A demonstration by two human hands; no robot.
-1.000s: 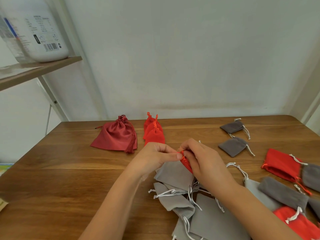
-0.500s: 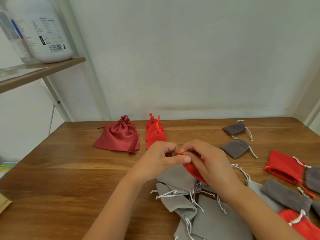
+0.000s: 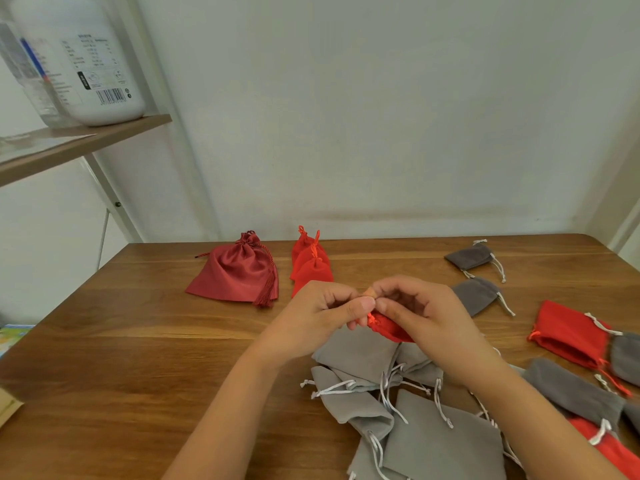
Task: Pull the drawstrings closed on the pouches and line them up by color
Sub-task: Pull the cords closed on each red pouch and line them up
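I hold the small red pouch (image 3: 390, 330) just above the tabletop (image 3: 145, 341), over the pile of light grey pouches (image 3: 362, 355), so its neck is free to gather. Both grips are curled tight. My right hand (image 3: 427, 322) pinches the pouch body, and my left hand (image 3: 320, 317) pinches at its mouth, where an orange cord end (image 3: 371, 319) shows. I judge the cinching is nearly done. Far back lies the row of red pouches (image 3: 311, 268), already closed, beside a dark red satin pouch (image 3: 239, 273). Two dark grey pouches (image 3: 472, 256) sit apart at the right, likely starting their own colour line.
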